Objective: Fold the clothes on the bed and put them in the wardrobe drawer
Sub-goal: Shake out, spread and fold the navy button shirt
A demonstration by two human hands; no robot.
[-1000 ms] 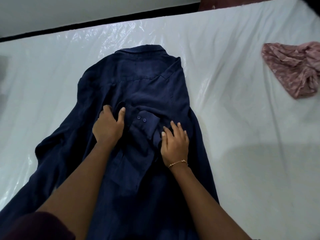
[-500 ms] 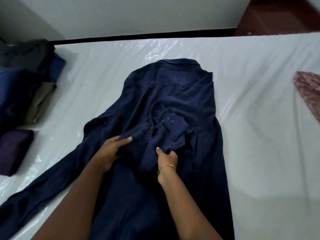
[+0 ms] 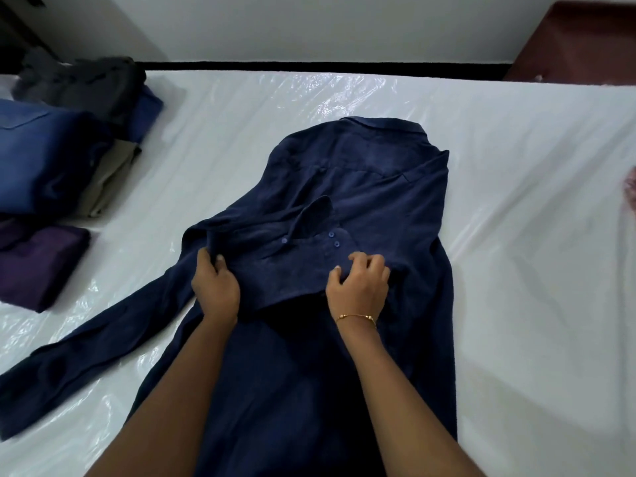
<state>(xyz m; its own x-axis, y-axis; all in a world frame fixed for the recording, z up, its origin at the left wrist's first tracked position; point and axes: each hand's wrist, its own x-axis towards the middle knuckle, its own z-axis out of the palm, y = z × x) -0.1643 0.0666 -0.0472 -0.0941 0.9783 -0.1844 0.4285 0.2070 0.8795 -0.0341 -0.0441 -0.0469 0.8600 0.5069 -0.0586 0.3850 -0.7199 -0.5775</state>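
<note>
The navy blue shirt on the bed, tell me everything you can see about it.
The navy blue shirt is a long-sleeved, collared button shirt of soft, matte woven-looking cloth, lying back-up on the white plastic-covered bed, collar toward the wall. One sleeve is folded across its back, its buttoned cuff showing three blue buttons; the other sleeve stretches out toward the bed's near left. The left hand pinches the folded sleeve's left end; the right hand rests with curled fingers on the cuff end.

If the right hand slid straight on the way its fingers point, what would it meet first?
The right hand points up the navy shirt. It would likely first cross the buttoned cuff under its fingertips, then the shirt's upper back toward the collar.
</note>
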